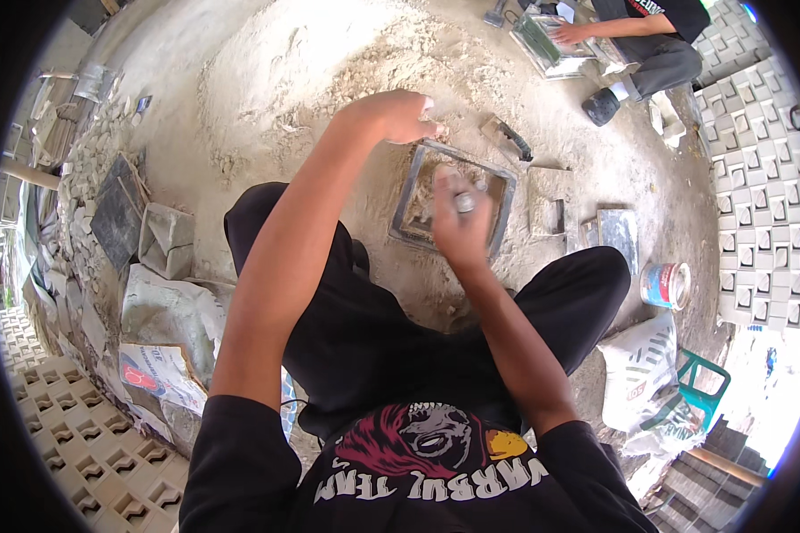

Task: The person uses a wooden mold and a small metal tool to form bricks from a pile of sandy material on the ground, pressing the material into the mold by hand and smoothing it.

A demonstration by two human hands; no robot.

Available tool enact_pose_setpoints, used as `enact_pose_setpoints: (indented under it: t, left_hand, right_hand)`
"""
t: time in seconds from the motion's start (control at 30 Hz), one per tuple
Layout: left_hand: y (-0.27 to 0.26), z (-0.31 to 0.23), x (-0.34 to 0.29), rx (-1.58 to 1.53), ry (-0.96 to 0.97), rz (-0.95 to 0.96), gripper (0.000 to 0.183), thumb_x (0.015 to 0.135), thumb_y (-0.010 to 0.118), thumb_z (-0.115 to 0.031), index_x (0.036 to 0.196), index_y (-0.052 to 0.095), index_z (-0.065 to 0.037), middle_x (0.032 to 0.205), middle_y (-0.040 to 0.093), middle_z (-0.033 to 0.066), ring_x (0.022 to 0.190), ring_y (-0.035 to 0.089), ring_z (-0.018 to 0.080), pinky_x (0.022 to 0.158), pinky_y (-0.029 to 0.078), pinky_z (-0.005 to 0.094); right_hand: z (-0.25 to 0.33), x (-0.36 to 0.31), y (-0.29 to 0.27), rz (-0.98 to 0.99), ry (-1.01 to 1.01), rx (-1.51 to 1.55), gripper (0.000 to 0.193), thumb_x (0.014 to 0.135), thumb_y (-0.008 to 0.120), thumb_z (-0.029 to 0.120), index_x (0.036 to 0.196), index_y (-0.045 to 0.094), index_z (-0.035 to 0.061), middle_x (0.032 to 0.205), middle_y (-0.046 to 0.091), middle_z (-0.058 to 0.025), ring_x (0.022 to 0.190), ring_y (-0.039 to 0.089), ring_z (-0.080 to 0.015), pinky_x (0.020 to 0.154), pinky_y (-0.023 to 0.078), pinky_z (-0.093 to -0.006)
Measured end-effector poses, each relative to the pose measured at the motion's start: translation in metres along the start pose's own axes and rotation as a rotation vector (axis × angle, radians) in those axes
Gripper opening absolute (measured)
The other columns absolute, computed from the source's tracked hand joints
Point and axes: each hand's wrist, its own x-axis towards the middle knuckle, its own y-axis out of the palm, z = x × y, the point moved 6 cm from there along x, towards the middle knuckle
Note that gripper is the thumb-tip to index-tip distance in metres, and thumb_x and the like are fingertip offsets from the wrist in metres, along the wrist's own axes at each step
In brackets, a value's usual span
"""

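A square grey mould frame [403,197] lies on the dusty ground in front of me, with pale sandy material inside. Over its middle is my right hand [462,218], smeared by motion. Its fingers are closed round something whose rounded, shiny grey end shows; the rest is hidden. My left hand [404,115] hovers just beyond the frame's far left corner, above loose sand. Its pale, dusty fingertips point right, with thumb and fingers apart, and I see nothing held. A black-handled hand tool [511,140] rests beyond the frame's far right side.
Loose sand [284,71] spreads far ahead. A co-worker's hand [573,34] touches another mould [542,44] at the far right. On my right are a tin can [665,286], a white sack [640,369] and stacked patterned blocks [760,195]. Rubble and dark slabs [116,213] lie left.
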Motion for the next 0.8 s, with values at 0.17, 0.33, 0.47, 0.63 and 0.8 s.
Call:
enact_pose_setpoints:
  t: [0.17, 0.33, 0.47, 0.63, 0.8]
  left_hand:
    - [0.008, 0.009, 0.004, 0.037, -0.013, -0.004, 0.064, 0.092, 0.056, -0.052, 0.137, 0.05, -0.007, 0.127, 0.06, 0.0203, 0.117, 0.058, 0.0331, 0.097, 0.046, 0.042]
    - [0.009, 0.014, 0.024, -0.164, 0.032, 0.074, 0.062, 0.091, 0.056, -0.052, 0.134, 0.054, -0.007, 0.125, 0.062, 0.0186, 0.115, 0.059, 0.0294, 0.095, 0.046, 0.0398]
    - [0.035, 0.077, 0.033, -0.084, -0.178, 0.11, 0.062, 0.089, 0.057, -0.053, 0.13, 0.057, -0.006, 0.123, 0.063, 0.0176, 0.113, 0.06, 0.028, 0.096, 0.046, 0.0388]
    - [0.031, 0.068, 0.021, 0.051, -0.296, 0.233, 0.071, 0.086, 0.058, -0.056, 0.128, 0.058, 0.001, 0.136, 0.052, 0.0236, 0.126, 0.052, 0.0351, 0.105, 0.041, 0.044]
    - [-0.037, 0.061, -0.004, 0.255, -0.322, 0.014, 0.049, 0.092, 0.057, -0.047, 0.123, 0.064, -0.01, 0.128, 0.061, 0.0171, 0.12, 0.056, 0.0312, 0.104, 0.041, 0.0419]
  right_hand:
    - [0.008, 0.016, 0.007, -0.069, 0.0, -0.05, 0.033, 0.094, 0.059, 0.016, 0.068, 0.055, -0.0042, 0.051, 0.042, -0.0123, 0.051, 0.038, -0.0118, 0.048, 0.035, -0.0348]
    - [-0.007, 0.005, 0.008, 0.006, -0.075, -0.073, 0.042, 0.095, 0.059, 0.022, 0.061, 0.048, -0.0006, 0.051, 0.044, -0.0035, 0.054, 0.036, -0.0092, 0.05, 0.033, -0.0347]
    - [0.001, 0.028, 0.005, 0.043, 0.0, -0.059, 0.043, 0.095, 0.057, 0.027, 0.063, 0.052, -0.0014, 0.051, 0.045, -0.0086, 0.052, 0.037, -0.0128, 0.05, 0.035, -0.0357]
    - [-0.049, 0.004, -0.012, -0.018, -0.122, 0.123, 0.042, 0.094, 0.059, 0.028, 0.066, 0.055, -0.0031, 0.053, 0.048, -0.0165, 0.048, 0.037, -0.0201, 0.049, 0.037, -0.0399]
    - [-0.049, 0.003, 0.004, 0.212, 0.089, -0.036, 0.044, 0.093, 0.061, 0.037, 0.071, 0.06, -0.0015, 0.056, 0.053, -0.0131, 0.051, 0.045, -0.0211, 0.051, 0.04, -0.0395]
